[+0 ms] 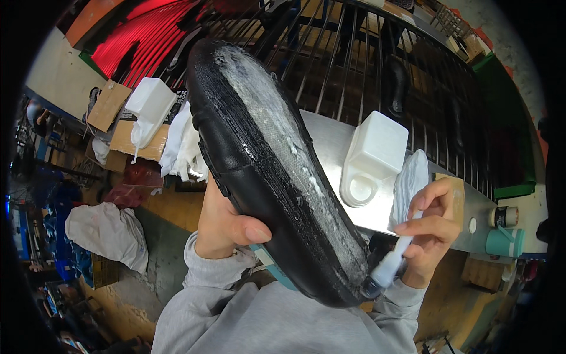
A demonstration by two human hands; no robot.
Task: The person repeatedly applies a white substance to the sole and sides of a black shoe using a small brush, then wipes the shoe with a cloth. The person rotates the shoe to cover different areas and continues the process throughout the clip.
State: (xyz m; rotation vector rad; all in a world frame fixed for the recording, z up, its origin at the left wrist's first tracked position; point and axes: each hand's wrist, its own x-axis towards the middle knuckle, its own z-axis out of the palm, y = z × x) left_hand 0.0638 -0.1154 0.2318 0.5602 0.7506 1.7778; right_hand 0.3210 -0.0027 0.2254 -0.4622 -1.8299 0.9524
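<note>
A black leather shoe upper (259, 171) is held bottom up and slanted across the middle of the view. Its pale woven underside (295, 156) is streaked with wet white paste, and the rim around it looks shiny. My left hand (230, 227) is closed around the shoe's left side, thumb on the leather and the other fingers hidden beneath. In my right hand (433, 230) is a white-handled brush (387, 268), pinched between the fingers. The brush's dark tip meets the near end of the shoe. Beyond that hand, a white plastic container (377, 153) with a round cup rests on the metal ledge.
A rack of metal bars (330, 76) runs along the far side, bearing dark shoes (398, 88). Red-lit bars (150, 41) glow at the upper left. Another white container (150, 103) sits left, on cardboard. White cloth (411, 180) and a teal container (505, 241) are at right.
</note>
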